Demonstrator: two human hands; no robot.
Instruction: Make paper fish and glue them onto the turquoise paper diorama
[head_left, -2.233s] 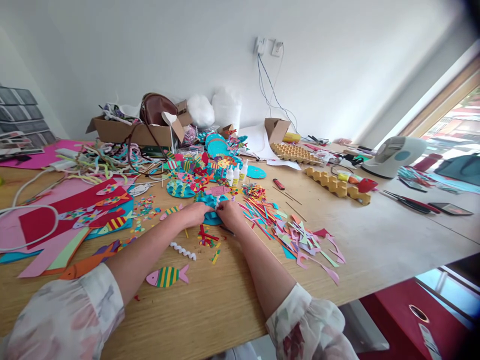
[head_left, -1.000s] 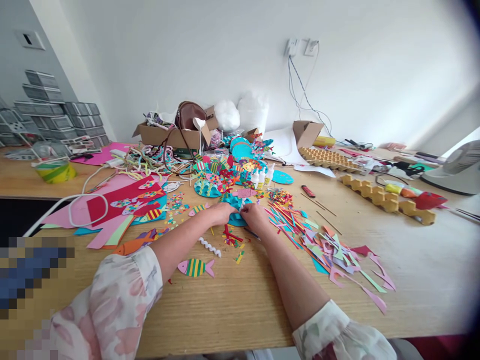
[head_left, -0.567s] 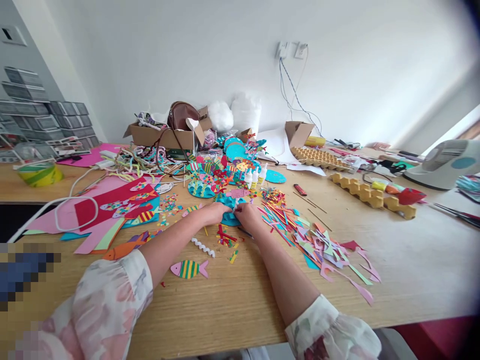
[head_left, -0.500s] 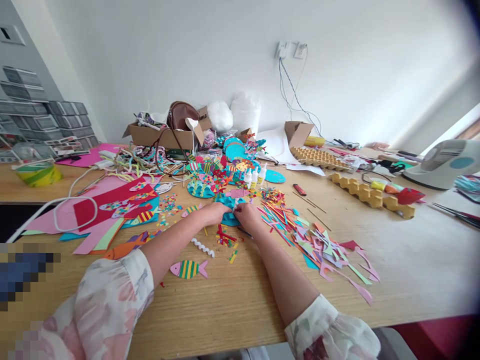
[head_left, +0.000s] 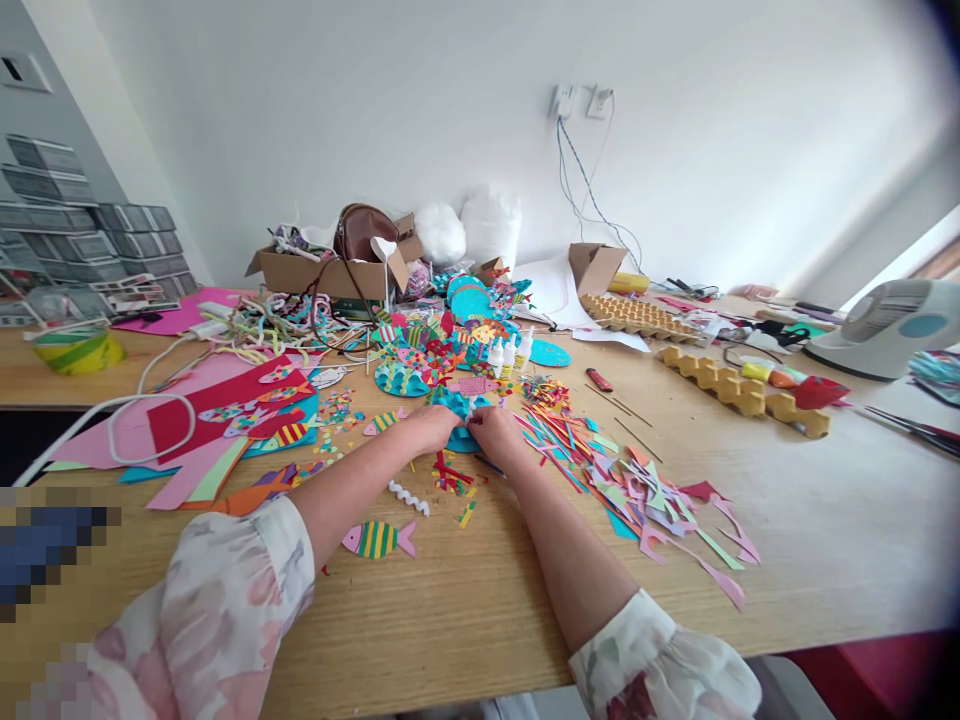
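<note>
In the head view, my left hand [head_left: 433,430] is closed at the left edge of a bright blue craft base [head_left: 460,440] with raised wavy parts. My right hand [head_left: 492,432] pinches at the right side of that base; whatever lies between its fingertips is too small to make out. Just beyond the fingertips is a pink patterned paper fish [head_left: 474,385]. On the near side lie red paper strips [head_left: 451,472], a white wavy strip [head_left: 409,497] and a striped fish [head_left: 379,540] with a pink head and tail.
White glue bottles [head_left: 510,354] stand behind the hands, beside decorated blue pieces [head_left: 401,378]. Paper scraps [head_left: 656,490] spread to the right, near thin wooden sticks [head_left: 637,438] and an egg carton strip [head_left: 739,388]. Coloured sheets [head_left: 172,425] lie left. A cardboard box [head_left: 322,270] is at the back.
My left hand and forearm have shifted slightly to the right, showing more of the striped fish beside the arm. My right hand stays nearly in place at the blue base.
</note>
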